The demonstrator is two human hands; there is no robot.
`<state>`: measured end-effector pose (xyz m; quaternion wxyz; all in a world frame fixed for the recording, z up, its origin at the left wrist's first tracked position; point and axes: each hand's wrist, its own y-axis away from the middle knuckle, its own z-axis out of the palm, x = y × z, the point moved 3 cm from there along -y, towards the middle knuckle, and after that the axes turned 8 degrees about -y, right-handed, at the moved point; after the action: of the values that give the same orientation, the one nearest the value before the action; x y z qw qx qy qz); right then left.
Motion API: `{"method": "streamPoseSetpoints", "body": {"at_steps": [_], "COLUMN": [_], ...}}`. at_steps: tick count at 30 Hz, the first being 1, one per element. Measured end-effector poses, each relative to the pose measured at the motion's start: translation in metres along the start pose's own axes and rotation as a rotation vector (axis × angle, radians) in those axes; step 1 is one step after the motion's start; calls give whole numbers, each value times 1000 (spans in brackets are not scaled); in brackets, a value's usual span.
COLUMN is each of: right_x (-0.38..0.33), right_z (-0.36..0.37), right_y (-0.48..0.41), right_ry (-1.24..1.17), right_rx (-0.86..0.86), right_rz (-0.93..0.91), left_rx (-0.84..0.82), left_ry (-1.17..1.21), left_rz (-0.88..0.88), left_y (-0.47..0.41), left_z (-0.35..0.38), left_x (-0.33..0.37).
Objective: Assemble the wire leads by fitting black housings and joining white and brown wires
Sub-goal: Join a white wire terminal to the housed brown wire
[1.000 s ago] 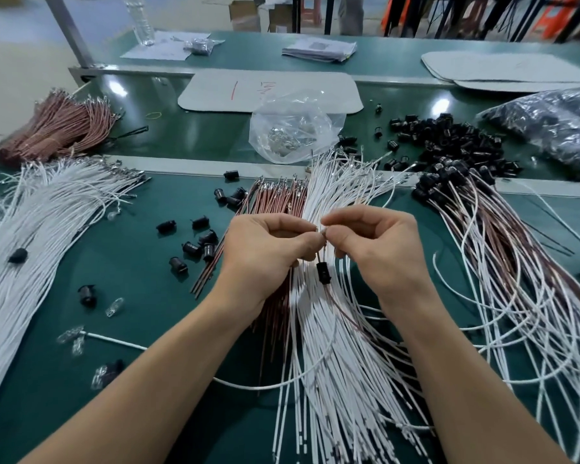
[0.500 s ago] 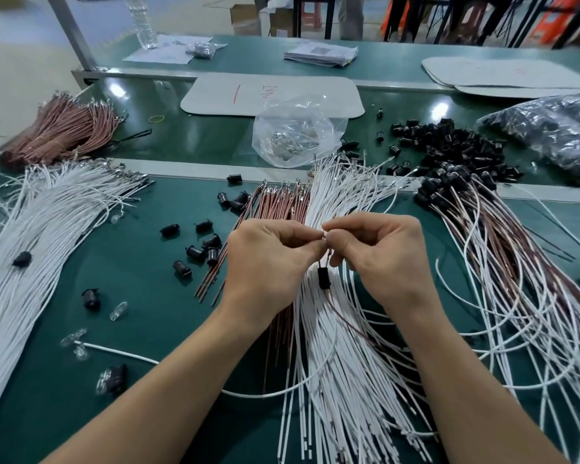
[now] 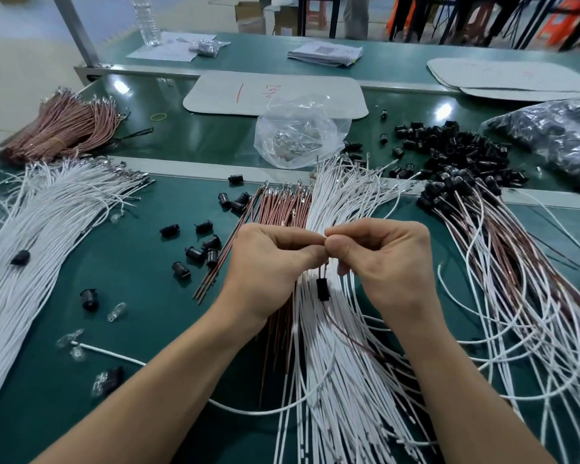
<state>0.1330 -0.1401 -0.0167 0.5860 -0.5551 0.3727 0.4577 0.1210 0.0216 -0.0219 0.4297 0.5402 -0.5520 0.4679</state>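
Note:
My left hand [image 3: 268, 262] and my right hand [image 3: 382, 259] meet fingertip to fingertip above the middle of the green table, each pinching the top ends of wire leads. A small black housing [image 3: 322, 289] hangs on those leads just below my fingertips, with a brown wire [image 3: 352, 339] trailing down from it. Under my hands lie a fan of white wires [image 3: 335, 380] and a row of brown wires [image 3: 278, 209]. Loose black housings [image 3: 201, 249] are scattered to the left of my left hand.
A big white wire bundle [image 3: 47, 229] lies at left, a brown bundle [image 3: 64, 128] behind it. Finished leads [image 3: 516, 279] fan out at right below a heap of black housings [image 3: 456, 152]. A clear bag [image 3: 298, 132] of terminals sits behind the wires. Small glass bulbs [image 3: 116, 311] lie at lower left.
My hands stay pinched together on the leads and have hardly shifted. The black housing hangs a little lower beneath my fingertips.

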Motion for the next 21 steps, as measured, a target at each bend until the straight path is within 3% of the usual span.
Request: {"method": "streamPoseSetpoints", "body": {"at_steps": [4, 10, 14, 17, 21], "right_x": [0, 0, 4, 6, 7], "right_z": [4, 4, -6, -7, 3], "right_y": [-2, -1, 2, 4, 6], "right_ry": [-185, -163, 42, 299, 337], "right_rx": [-98, -112, 47, -18, -69], "right_rz": [76, 138, 147, 176, 181], "left_rx": [-77, -59, 52, 66, 43], "left_ry": [-3, 33, 59, 124, 127], "left_rz": [-50, -90, -131, -153, -128], "left_y": [0, 1, -5, -7, -7], "left_z": [-2, 5, 0, -3, -3], "left_x": [0, 0, -1, -2, 0]}}
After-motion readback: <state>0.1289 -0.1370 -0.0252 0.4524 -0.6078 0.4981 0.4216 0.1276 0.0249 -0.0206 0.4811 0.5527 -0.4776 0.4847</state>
